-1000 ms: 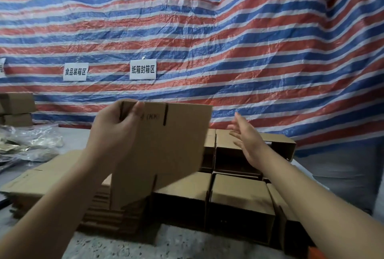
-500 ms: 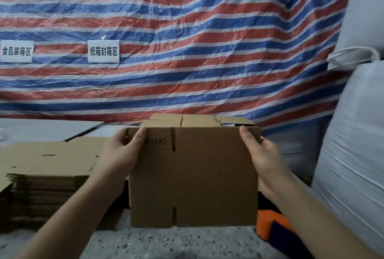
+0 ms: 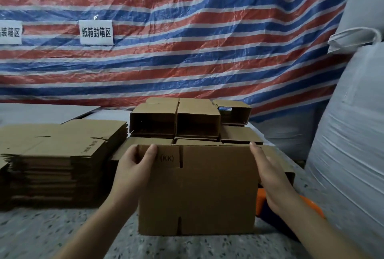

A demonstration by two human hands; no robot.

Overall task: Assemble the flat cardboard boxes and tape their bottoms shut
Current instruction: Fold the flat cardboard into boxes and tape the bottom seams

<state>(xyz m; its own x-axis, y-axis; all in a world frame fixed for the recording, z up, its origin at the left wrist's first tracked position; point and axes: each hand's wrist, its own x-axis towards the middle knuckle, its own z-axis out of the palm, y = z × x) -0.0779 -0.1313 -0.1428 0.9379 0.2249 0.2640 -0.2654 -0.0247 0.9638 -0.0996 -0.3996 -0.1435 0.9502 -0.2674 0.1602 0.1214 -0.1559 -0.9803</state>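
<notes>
Cardboard: you held the flattened box (image 3: pixel 207 192) upright on the speckled floor (image 3: pixel 62 233), your left hand (image 3: pixel 133 171) pinching its top left corner, your right hand (image 3: pixel 270 177) flat-fingered against its right edge; smooth brown slotted board stood between both palms.

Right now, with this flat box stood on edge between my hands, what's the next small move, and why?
Probably press the two side edges toward each other so it pops open into a tube. The flat box is still collapsed and upright on the speckled floor, with the left hand gripping its top corner and the right hand against the opposite edge.
</notes>
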